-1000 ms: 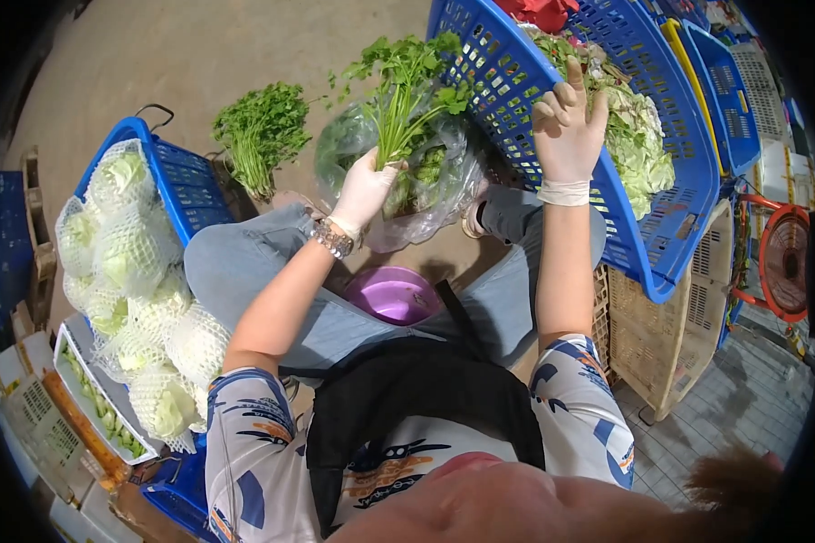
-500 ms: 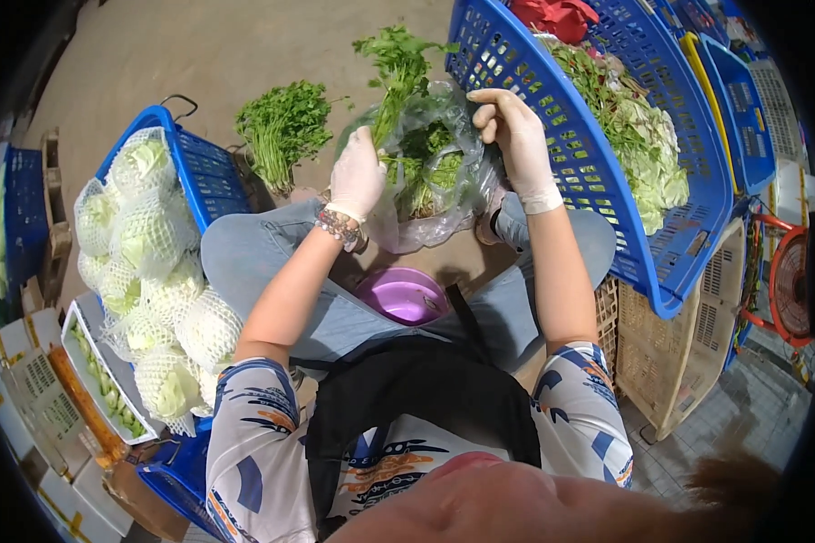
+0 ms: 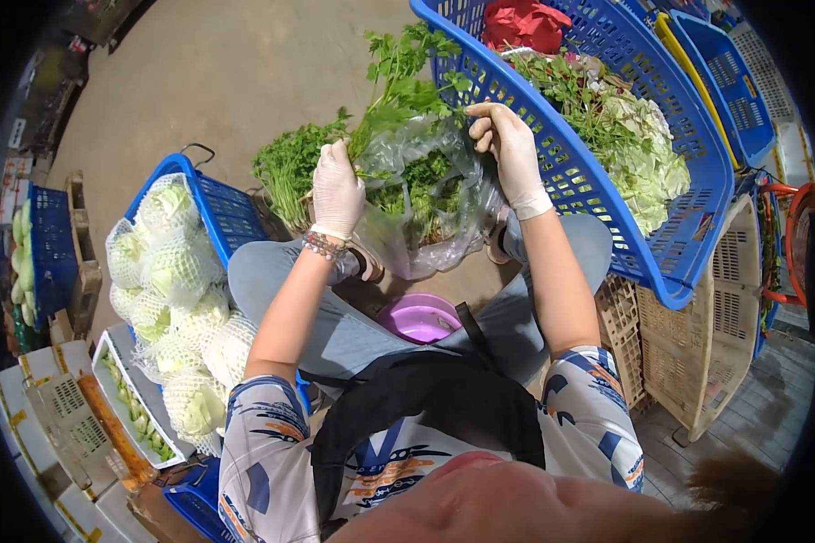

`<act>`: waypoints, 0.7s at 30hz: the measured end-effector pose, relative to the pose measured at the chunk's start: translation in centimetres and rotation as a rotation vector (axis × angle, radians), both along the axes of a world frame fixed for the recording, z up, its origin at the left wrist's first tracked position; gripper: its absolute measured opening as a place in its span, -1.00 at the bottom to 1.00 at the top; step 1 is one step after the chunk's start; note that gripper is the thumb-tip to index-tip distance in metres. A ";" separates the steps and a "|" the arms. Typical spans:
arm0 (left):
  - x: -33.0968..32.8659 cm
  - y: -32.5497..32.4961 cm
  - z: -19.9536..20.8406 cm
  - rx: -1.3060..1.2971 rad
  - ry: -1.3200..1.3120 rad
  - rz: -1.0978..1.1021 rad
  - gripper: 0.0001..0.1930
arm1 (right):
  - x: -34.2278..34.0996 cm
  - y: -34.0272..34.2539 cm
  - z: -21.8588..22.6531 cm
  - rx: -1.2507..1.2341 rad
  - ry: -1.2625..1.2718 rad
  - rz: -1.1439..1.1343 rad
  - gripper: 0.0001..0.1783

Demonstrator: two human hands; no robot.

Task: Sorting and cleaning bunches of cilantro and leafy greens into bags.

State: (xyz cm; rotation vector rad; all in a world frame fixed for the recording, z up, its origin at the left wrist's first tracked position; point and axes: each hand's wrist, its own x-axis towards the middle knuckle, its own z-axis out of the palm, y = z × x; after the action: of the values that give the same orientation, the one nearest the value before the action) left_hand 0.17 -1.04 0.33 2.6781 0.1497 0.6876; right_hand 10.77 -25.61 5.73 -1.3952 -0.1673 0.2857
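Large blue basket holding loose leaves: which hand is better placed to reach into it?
Probably the right hand: it is close beside the large blue basket, while the left hand grips the leafy green bunch farther away.

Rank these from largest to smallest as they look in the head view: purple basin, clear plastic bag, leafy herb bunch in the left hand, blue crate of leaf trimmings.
1. Blue crate of leaf trimmings
2. Clear plastic bag
3. Leafy herb bunch
4. Purple basin, partly hidden, so ranked by what shows

Hands (image 3: 337,195) (two), clear bag (image 3: 469,226)—one, basin (image 3: 409,313)—one
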 end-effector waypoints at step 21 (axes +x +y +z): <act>2.8 23.6 -4.5 -0.492 0.416 0.399 -0.58 | -0.7 1.2 -1.8 -0.138 0.014 0.062 -0.60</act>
State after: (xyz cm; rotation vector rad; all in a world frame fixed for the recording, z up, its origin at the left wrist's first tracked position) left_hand 2.94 22.60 -4.15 2.2828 0.8596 0.1487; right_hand 10.02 -24.37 3.90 -1.5257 -0.1824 0.3636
